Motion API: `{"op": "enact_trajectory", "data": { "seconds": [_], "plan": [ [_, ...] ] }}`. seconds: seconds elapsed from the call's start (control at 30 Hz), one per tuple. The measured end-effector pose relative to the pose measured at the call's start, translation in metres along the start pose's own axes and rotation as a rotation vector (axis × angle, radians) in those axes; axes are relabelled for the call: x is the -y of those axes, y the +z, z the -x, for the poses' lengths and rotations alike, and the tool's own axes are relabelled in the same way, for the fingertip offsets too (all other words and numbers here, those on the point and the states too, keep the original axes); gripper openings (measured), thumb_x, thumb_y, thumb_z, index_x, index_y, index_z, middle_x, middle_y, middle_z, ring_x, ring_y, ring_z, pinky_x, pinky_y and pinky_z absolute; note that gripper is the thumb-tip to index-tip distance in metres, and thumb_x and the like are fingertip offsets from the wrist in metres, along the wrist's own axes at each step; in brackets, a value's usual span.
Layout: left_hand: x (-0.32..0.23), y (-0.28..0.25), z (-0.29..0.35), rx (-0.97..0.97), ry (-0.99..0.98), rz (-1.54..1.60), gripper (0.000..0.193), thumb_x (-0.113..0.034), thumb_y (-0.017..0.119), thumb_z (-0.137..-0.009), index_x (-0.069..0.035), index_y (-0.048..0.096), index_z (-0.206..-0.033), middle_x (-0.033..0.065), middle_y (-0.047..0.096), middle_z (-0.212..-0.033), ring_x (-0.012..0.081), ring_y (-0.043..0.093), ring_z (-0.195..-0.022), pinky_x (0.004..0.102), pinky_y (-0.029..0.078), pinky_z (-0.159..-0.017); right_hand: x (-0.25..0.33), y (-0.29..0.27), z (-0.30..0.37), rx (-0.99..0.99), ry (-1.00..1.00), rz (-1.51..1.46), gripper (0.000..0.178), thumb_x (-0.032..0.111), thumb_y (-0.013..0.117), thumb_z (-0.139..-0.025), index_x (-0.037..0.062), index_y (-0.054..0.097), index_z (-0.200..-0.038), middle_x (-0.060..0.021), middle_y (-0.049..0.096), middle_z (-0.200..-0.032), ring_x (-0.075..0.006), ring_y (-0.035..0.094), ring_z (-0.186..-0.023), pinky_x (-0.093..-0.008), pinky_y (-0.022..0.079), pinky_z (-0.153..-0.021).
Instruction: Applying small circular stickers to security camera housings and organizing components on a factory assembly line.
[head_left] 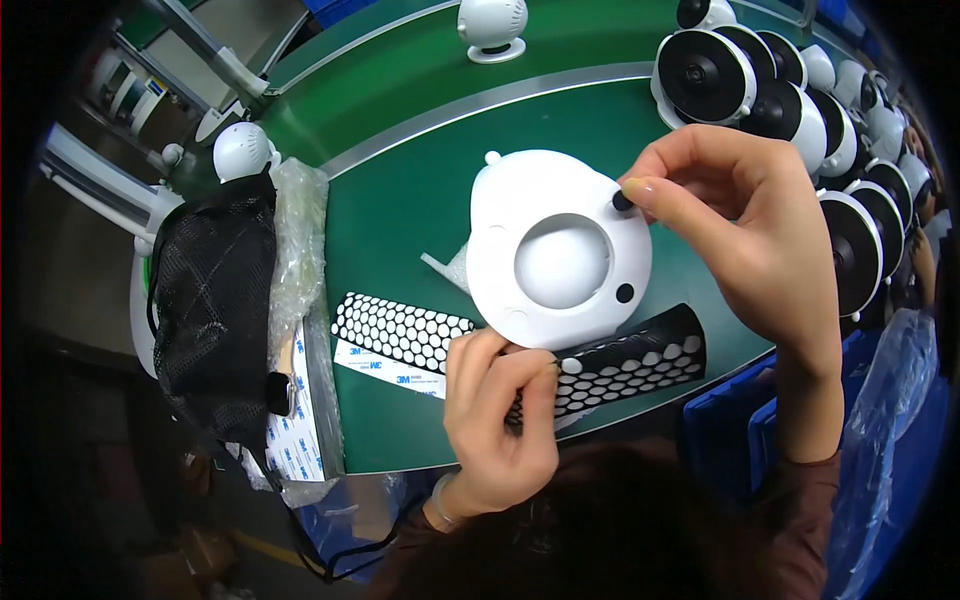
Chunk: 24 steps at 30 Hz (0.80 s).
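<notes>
A white rounded housing lies on the green table with its ring-shaped base upward and a white dome inside the ring. My right hand pinches a small black round pad between thumb and finger, against the ring's upper right edge. Another black round pad sits flat at the ring's lower right. Below the housing, my left hand is closed on a curled black pad sheet dotted with white circles. A similar dotted strip extends to the left, partly hidden by that hand.
Several white units with black discs crowd the right side. One white unit stands at the back, another at the left. A black mesh bag and clear plastic wrap line the left edge. Blue bins sit at lower right.
</notes>
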<state>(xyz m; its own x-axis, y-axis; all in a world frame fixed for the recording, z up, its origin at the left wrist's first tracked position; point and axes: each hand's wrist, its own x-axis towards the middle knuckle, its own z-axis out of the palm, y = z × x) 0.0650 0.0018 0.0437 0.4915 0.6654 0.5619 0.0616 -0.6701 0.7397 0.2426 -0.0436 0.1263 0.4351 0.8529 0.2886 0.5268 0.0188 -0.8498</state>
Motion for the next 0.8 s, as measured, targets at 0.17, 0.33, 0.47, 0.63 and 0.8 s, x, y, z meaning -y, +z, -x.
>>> {"op": "enact_trajectory", "data": {
  "seconds": [0.17, 0.33, 0.47, 0.63, 0.8],
  "plan": [
    [-0.0021, 0.0041, -0.0009, 0.003, -0.045, 0.044, 0.011, 0.007, 0.057, -0.072, 0.002, 0.056, -0.082, 0.0159, 0.056, -0.091, 0.0254, 0.051, -0.074, 0.0289, 0.041, -0.065, -0.0040, -0.0009, 0.0018, -0.020, -0.019, 0.072, 0.013, 0.009, 0.063, -0.077, -0.0040, 0.060, -0.079, -0.0050, 0.061, -0.073, -0.0073, 0.057, -0.068, -0.0177, 0.045, -0.061],
    [-0.0013, 0.0037, -0.0005, -0.014, -0.063, 0.059, 0.012, 0.007, 0.058, -0.071, 0.003, 0.057, -0.082, 0.0165, 0.057, -0.091, 0.0256, 0.052, -0.074, 0.0294, 0.042, -0.065, -0.0028, 0.0030, 0.0009, -0.050, -0.060, 0.145, 0.012, 0.009, 0.062, -0.076, -0.0028, 0.061, -0.077, -0.0043, 0.061, -0.072, -0.0066, 0.056, -0.066, -0.0175, 0.044, -0.057],
    [0.0005, 0.0026, -0.0019, -0.008, -0.019, 0.054, 0.012, 0.007, 0.058, -0.071, 0.004, 0.057, -0.083, 0.0167, 0.057, -0.091, 0.0258, 0.053, -0.073, 0.0300, 0.042, -0.065, -0.0016, 0.0033, 0.0024, -0.070, -0.068, 0.220, 0.014, 0.011, 0.063, -0.076, -0.0026, 0.061, -0.076, -0.0039, 0.061, -0.071, -0.0068, 0.056, -0.065, -0.0172, 0.044, -0.056],
    [0.0010, 0.0017, -0.0013, -0.012, -0.047, 0.070, 0.012, 0.007, 0.058, -0.071, 0.004, 0.057, -0.082, 0.0170, 0.057, -0.091, 0.0261, 0.054, -0.074, 0.0298, 0.043, -0.066, -0.0036, 0.0007, 0.0018, -0.030, -0.028, 0.174, 0.014, 0.011, 0.063, -0.075, -0.0018, 0.061, -0.076, -0.0038, 0.061, -0.071, -0.0073, 0.056, -0.065, -0.0173, 0.043, -0.056],
    [0.0024, 0.0031, -0.0016, -0.025, -0.014, 0.082, 0.012, 0.006, 0.059, -0.071, 0.004, 0.057, -0.082, 0.0168, 0.058, -0.091, 0.0258, 0.054, -0.075, 0.0295, 0.043, -0.066, -0.0069, -0.0053, 0.0025, 0.031, 0.047, 0.024, 0.012, 0.011, 0.064, -0.075, -0.0006, 0.061, -0.076, -0.0036, 0.060, -0.071, -0.0071, 0.055, -0.065, -0.0177, 0.044, -0.059]
  ]
}}
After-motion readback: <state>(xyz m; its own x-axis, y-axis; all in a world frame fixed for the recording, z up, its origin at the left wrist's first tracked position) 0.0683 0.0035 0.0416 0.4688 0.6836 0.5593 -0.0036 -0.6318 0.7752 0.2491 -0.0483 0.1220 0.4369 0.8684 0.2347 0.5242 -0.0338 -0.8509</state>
